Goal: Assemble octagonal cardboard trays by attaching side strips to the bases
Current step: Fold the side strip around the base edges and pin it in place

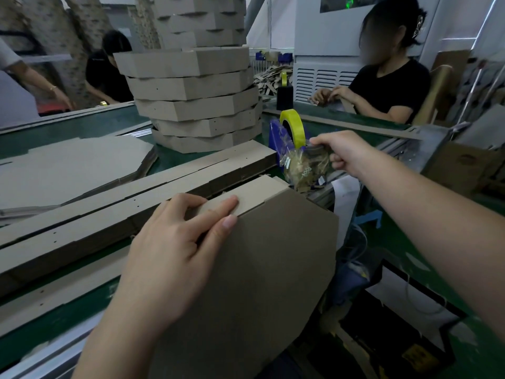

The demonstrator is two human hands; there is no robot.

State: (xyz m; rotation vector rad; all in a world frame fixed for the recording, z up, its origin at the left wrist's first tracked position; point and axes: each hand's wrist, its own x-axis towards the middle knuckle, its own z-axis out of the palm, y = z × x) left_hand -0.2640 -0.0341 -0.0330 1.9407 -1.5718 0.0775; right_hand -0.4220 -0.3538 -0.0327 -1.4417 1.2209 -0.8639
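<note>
Presently the brown octagonal cardboard base (259, 269) is held tilted up off the green table (82, 127), close to the body, with a grey-brown cardboard side strip (254, 192) folded along its upper edges. The left hand (175, 250) is set at that top edge: its fingers (218, 205) are laid close together across the strip while the thumb is pressed on the base's face, so the joint is pinched between them. The right hand (341, 154) is reached out to the blue tape dispenser (274, 138) carrying a roll of yellow tape (293, 124); its fingers are curled, thumb and forefinger closed at the cutter, seemingly on the tape's free end, though that end cannot be made out.

The board is judged light and stiff across its face, yet easily creased at the scored folds, and its matt surface is unlikely to slip. It is best held at an edge where strip and base meet, so the seam is kept shut for taping; hard squeezing on the unsupported strip could buckle it. A stack of finished octagonal trays (196, 105) is seen behind.
</note>
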